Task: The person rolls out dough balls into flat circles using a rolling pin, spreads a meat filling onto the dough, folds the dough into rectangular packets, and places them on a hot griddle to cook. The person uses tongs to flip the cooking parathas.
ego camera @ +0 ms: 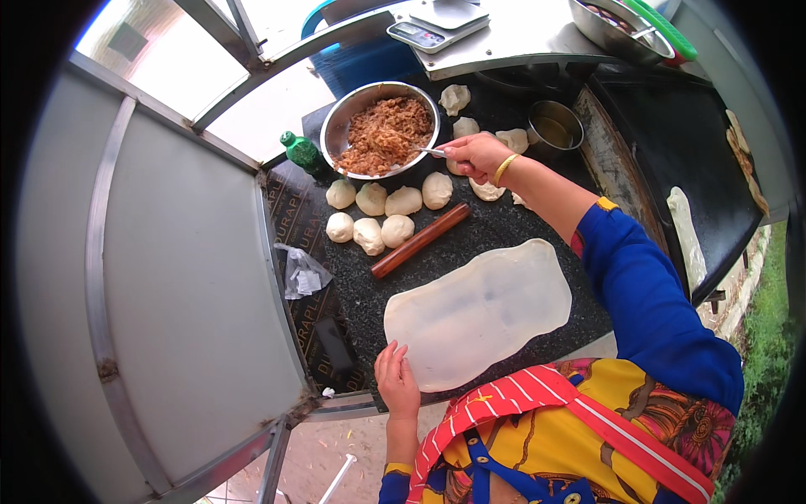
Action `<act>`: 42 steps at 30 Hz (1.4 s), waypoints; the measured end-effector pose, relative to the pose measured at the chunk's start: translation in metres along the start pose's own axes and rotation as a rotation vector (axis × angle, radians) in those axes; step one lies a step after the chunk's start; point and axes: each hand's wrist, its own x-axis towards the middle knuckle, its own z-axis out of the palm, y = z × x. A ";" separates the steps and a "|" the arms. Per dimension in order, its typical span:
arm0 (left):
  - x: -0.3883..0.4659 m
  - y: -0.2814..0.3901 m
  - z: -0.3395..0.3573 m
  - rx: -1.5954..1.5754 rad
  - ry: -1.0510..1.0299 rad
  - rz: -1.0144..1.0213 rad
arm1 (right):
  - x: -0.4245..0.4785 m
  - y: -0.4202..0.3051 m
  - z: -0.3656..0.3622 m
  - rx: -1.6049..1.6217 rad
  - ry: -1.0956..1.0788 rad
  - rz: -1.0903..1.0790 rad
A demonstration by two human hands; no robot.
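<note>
My right hand [480, 159] is closed on the handle of a metal utensil [433, 151], whose far end is in the reddish-brown filling [387, 132] in a steel bowl [334, 126]. On the dark speckled stone counter, a thin rolled-out sheet of dough [478, 315] lies in front of me. My left hand [397, 378] rests at its near left corner, fingers slightly apart, holding nothing. A reddish wooden rolling pin [420, 240] lies beyond the sheet. Several dough balls [403, 201] sit in rows between the pin and the bowl; more dough pieces [454, 99] lie right of the bowl.
A green bottle [301, 152] stands left of the bowl, a plastic bag [303, 274] nearer. At right are a metal cup of oil-like liquid [555, 126] and a dark griddle [667, 138] bearing a long strip of dough [687, 239]. A digital scale [437, 25] sits on the back shelf.
</note>
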 end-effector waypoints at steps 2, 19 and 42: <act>0.001 -0.005 0.000 -0.014 0.014 0.053 | -0.039 0.004 0.013 0.021 0.017 -0.033; -0.001 -0.055 -0.018 -0.034 -0.065 0.388 | -0.253 0.232 0.098 -0.885 0.613 -0.290; 0.027 -0.004 0.047 0.563 -0.525 0.565 | -0.223 0.289 0.060 -0.306 0.662 -0.107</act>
